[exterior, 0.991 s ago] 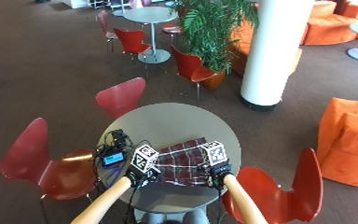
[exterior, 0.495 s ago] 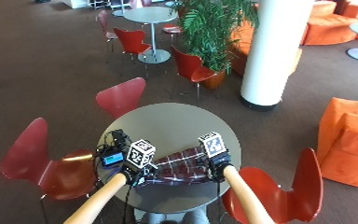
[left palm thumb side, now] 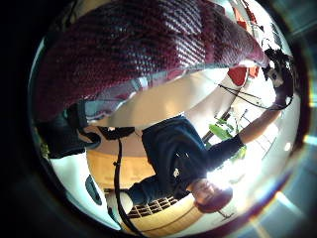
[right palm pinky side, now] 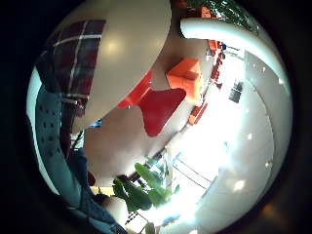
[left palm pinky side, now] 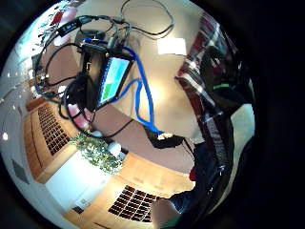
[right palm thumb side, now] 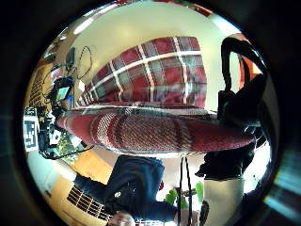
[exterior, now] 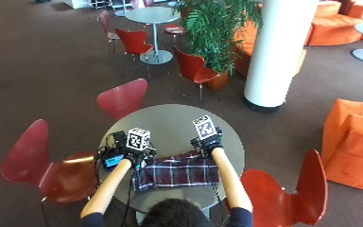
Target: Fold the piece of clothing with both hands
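Two gloved hands hold a fold of the plaid garment (exterior: 177,172) raised over the round table (exterior: 169,118). At left, the left hand (exterior: 137,152) pinches one corner beside a small screen device (exterior: 112,161); at right, the right hand (exterior: 208,143) grips the other. Uneven lowering may skew the fold, or the cloth may snag the device.
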Action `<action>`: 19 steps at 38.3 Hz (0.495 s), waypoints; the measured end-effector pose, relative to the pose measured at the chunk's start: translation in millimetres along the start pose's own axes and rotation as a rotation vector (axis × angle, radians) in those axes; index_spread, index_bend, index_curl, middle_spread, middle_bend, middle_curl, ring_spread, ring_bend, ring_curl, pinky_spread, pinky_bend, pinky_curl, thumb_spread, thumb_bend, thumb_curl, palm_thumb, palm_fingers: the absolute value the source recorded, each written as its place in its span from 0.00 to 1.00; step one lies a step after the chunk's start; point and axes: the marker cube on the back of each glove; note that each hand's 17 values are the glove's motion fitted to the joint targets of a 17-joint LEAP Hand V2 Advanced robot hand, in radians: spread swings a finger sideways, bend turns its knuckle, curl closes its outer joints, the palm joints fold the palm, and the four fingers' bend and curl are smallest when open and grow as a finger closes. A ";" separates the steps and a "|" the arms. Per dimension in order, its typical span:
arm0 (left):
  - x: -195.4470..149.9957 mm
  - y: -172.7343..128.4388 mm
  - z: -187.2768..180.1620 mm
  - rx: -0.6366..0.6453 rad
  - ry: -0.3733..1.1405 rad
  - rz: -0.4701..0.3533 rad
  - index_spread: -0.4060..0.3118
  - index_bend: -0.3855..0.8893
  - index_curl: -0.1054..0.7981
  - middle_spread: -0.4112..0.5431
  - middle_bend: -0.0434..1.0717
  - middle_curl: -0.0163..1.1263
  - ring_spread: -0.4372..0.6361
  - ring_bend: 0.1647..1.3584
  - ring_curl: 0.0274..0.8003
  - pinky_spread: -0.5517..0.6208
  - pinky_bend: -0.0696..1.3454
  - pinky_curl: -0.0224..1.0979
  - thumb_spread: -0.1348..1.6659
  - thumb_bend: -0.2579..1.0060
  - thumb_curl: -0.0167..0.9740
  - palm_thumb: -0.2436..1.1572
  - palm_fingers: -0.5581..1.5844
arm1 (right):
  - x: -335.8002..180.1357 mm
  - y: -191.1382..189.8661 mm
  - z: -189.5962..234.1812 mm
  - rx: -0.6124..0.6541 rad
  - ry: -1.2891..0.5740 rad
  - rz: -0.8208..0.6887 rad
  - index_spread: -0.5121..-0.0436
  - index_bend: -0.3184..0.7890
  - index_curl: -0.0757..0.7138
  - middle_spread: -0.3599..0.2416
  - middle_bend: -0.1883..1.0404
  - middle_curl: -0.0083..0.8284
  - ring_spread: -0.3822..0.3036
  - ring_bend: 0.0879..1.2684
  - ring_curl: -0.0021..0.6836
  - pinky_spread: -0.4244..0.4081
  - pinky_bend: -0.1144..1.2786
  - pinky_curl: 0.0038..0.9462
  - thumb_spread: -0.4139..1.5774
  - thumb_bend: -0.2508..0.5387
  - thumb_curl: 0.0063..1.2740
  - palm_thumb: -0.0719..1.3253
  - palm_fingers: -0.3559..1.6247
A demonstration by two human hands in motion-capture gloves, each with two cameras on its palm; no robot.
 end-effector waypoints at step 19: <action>-15.0 -62.5 46.4 0.138 0.056 -0.058 0.25 0.37 0.48 0.08 0.42 0.51 0.07 0.25 0.50 0.18 0.34 0.36 0.80 0.31 0.48 0.72 0.80 | -28.8 -77.0 22.2 0.108 -0.068 0.013 0.53 0.51 0.78 0.22 0.44 0.65 0.17 0.35 0.71 0.06 0.44 0.40 0.31 0.27 0.62 0.76 0.83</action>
